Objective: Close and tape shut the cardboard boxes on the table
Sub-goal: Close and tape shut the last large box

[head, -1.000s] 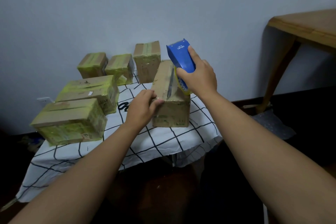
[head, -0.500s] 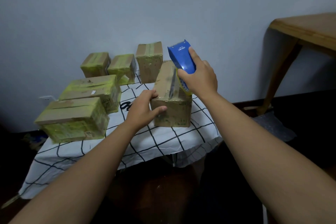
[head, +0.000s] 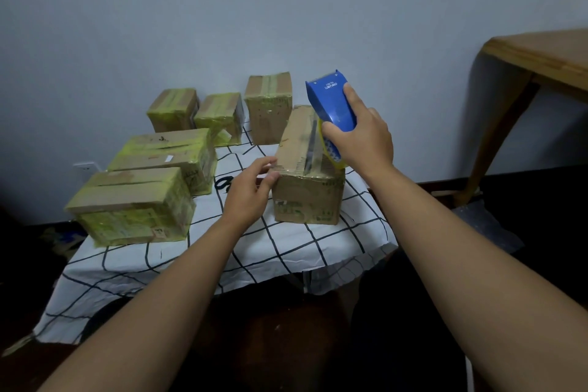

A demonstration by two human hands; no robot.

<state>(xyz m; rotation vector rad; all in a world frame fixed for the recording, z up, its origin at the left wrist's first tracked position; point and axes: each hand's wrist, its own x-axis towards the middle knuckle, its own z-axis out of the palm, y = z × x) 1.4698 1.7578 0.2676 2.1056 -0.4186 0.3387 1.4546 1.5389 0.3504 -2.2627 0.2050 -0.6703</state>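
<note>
A long brown cardboard box [head: 307, 197] lies closed on the checked tablecloth [head: 286, 248], its short end toward me. My right hand [head: 362, 134] grips a blue tape dispenser [head: 331, 102] with a yellow-edged roll, held on the box's top near its front right edge. A strip of clear tape runs along the top seam. My left hand [head: 251, 191] touches the box's front left top corner, thumb against the side and fingers at the edge.
Several boxes wrapped in yellowish tape stand on the table: two large [head: 133, 207] [head: 165, 153] at left, three smaller [head: 173, 108] [head: 219, 118] [head: 269, 106] by the wall. Black scissors [head: 224, 183] lie behind my left hand. A wooden table [head: 541, 54] stands at right.
My left hand has slid from resting on the box's top left edge to its front left corner. The dispenser has stayed near the front of the box's top.
</note>
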